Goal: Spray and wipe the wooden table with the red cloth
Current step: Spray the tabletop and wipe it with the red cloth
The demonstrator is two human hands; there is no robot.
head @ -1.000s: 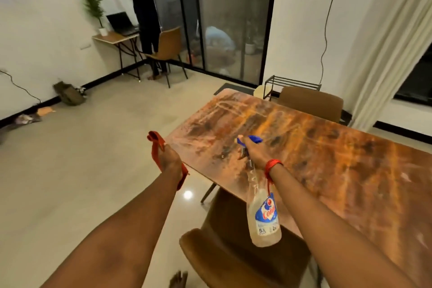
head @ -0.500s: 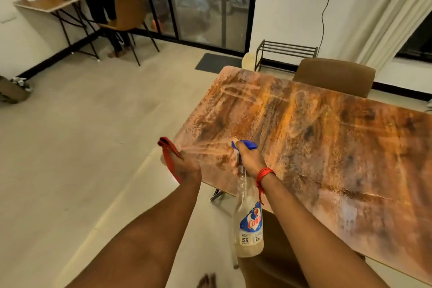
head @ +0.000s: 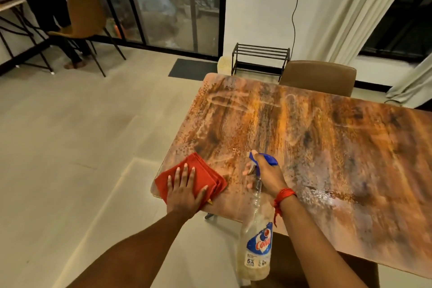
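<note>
- At the near left corner of the wooden table (head: 304,147), the red cloth (head: 201,175) lies folded flat, one edge reaching the table's left edge.
- The left hand (head: 184,190) rests palm-down on the cloth, fingers spread and pointing toward the far edge; it presses rather than pinches.
- The unwiped tabletop, streaked and speckled with droplets, stretches from the cloth toward the far and right edges, so I judge the wipe should push forward and rightward.
- The right hand (head: 266,176), just right of the cloth, is closed around the neck of the spray bottle (head: 256,248), a finger at the trigger; the bottle's body hangs over the near edge, nozzle aimed leftward.
- The left hand is the nearer to the cloth.
</note>
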